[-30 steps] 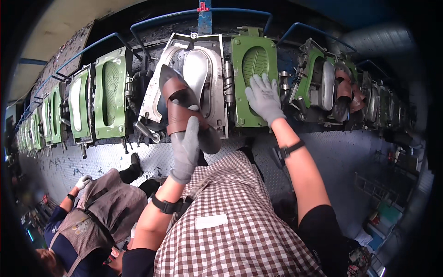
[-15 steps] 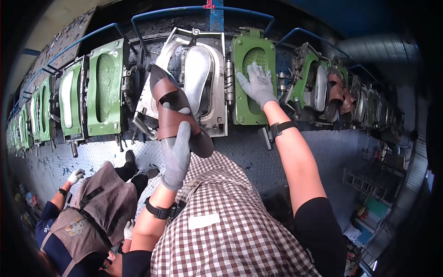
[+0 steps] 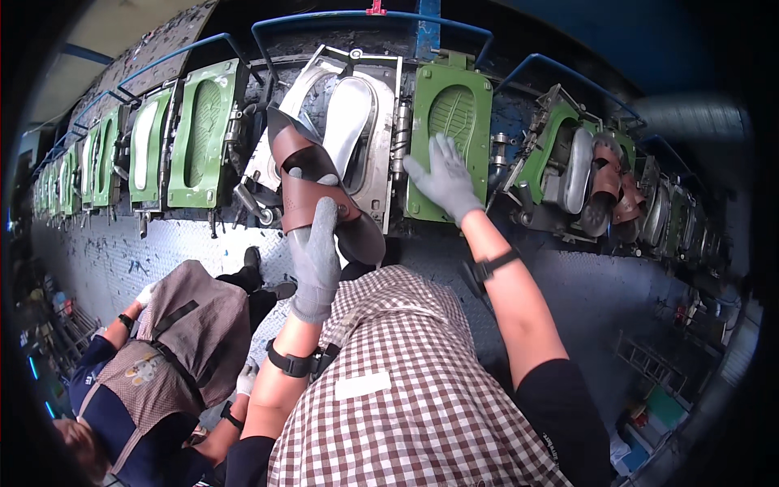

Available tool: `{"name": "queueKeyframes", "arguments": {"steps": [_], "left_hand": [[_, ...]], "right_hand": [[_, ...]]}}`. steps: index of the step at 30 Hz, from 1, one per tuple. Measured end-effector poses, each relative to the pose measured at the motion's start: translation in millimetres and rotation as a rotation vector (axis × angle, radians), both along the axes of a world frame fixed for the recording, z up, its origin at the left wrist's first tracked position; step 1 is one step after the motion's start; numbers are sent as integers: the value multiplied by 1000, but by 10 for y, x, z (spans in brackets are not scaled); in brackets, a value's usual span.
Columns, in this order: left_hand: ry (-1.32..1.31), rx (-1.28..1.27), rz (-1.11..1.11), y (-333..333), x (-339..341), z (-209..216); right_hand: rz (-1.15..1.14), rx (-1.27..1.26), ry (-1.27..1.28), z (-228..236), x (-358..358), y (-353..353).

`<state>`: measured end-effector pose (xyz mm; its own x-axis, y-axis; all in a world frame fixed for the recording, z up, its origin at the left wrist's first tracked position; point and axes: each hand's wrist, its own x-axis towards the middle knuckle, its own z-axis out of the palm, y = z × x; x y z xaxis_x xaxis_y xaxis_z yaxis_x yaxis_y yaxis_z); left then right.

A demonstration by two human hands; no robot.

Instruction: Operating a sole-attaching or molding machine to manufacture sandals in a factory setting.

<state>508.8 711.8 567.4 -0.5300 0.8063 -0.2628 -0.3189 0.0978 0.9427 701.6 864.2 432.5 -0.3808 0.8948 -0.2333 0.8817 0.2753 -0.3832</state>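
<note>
My left hand (image 3: 316, 260), in a grey glove, is closed around a brown sandal (image 3: 320, 203) with wide straps and a dark sole. Its fingertips show through the strap openings. The sandal hangs tilted in front of an open metal mould (image 3: 381, 174), whose shiny foot-shaped last (image 3: 347, 118) stands behind it. To the right, my gloved right hand (image 3: 446, 183) is spread open over the lower part of a green mould plate (image 3: 422, 93). That plate has a sole-shaped hollow with a leaf-like pattern. Whether the palm touches it, I cannot tell.
More green moulds (image 3: 203, 134) line the bench to the left. At the right, brown sandals (image 3: 604, 183) sit beside another last (image 3: 578, 170). Blue rails (image 3: 365, 14) run behind the moulds. A co-worker in an apron (image 3: 182, 341) is close on my left.
My right hand has drawn back toward me, from the hollow's middle to the plate's lower part. My left hand still grips the sandal. The whole view has shifted slightly.
</note>
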Motion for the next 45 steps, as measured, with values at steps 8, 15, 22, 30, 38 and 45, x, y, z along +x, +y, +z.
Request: {"name": "queueKeyframes", "arguments": {"steps": [8, 15, 22, 30, 38, 45], "left_hand": [[-145, 91, -185, 381, 169, -160], [439, -216, -319, 905, -699, -894], [-369, -255, -607, 1616, -1306, -1943], [-325, -128, -565, 1045, -1261, -1440], [-511, -263, -277, 766, -1335, -1320], [-244, -151, -597, 1384, -1429, -1491]], "right_hand": [[-34, -489, 1123, 954, -203, -949], [-850, -505, 1069, 586, -9, -654], [-961, -321, 1170, 950, -657, -290], [-211, 240, 315, 484, -1532, 36], [200, -159, 162, 590, -1475, -838], [-434, -423, 249, 309, -1730, -394]]}}
